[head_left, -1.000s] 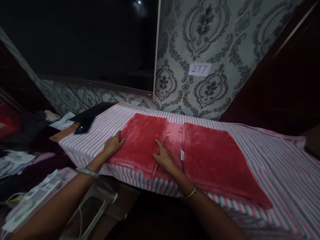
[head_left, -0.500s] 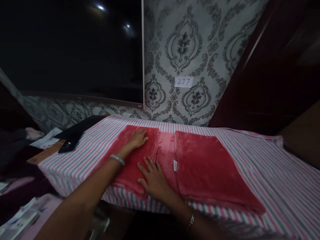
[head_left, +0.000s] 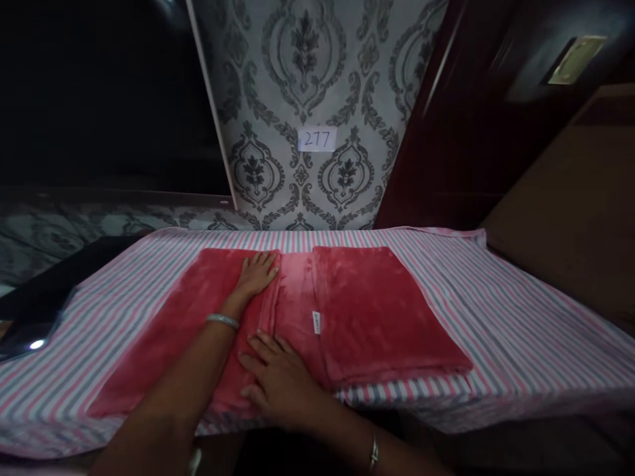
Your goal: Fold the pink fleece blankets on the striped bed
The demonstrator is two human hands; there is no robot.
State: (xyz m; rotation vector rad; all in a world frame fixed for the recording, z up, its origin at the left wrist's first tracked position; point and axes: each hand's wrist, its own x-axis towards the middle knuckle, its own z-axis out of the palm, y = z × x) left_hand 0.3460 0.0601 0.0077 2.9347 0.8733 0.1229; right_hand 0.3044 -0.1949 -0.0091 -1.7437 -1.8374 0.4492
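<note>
A red plush blanket (head_left: 377, 311) lies on a striped bed sheet (head_left: 520, 330), with its left and right sides folded in toward the middle. My left hand (head_left: 258, 272) rests flat with fingers stretched out on the far right corner of the left fold (head_left: 173, 324). Near the bed's front edge my right hand (head_left: 275, 377) lies flat and open on the same fold, by the lighter middle strip (head_left: 295, 297). A small white label (head_left: 316, 322) sticks out at the edge of the right fold. Both wrists carry bangles.
Patterned grey wallpaper (head_left: 302, 99) with a paper tag reading 277 (head_left: 317, 139) rises behind the bed. A dark window (head_left: 99, 92) is at the left, a dark wooden cupboard (head_left: 496, 112) at the right. A black object (head_left: 44, 297) lies at the bed's left end.
My left hand has slid from the fold's left edge across to its far right corner. My right hand stayed near the front edge. The view has swung to the right.
</note>
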